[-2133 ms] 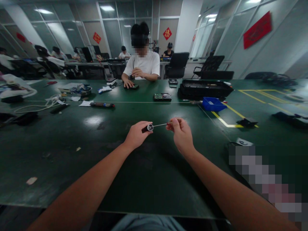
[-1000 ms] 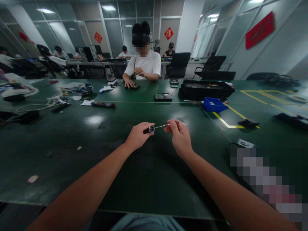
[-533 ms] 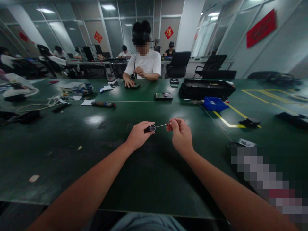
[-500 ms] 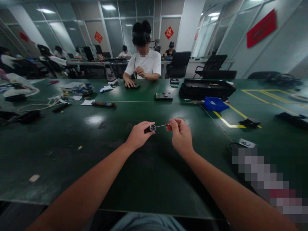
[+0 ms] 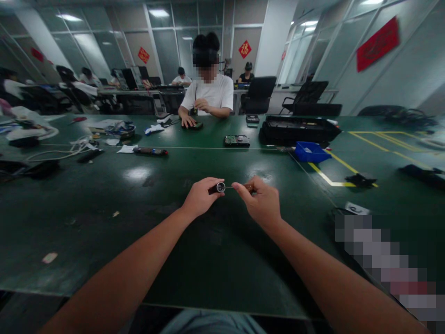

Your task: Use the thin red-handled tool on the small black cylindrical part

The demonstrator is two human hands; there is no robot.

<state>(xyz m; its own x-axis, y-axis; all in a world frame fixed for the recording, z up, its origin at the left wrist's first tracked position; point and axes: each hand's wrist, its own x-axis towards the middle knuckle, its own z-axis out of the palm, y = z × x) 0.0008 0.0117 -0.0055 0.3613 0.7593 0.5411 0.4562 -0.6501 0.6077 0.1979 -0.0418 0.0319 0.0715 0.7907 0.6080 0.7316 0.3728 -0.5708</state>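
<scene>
Over a glossy dark-green tabletop (image 5: 194, 260), my left hand (image 5: 200, 197) wraps snugly round a black cylinder with a silver-rimmed round end (image 5: 217, 188), apparently to steady it; right of the cylinder, my right hand (image 5: 262, 198) clasps a brown-handled tool with a thin metal shaft (image 5: 249, 187), thumb forward, presumably for aim; tip contact unclear.

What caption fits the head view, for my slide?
Left hand holds a dark cylinder; right hand grips a thin-shafted tool above a green table.
</scene>
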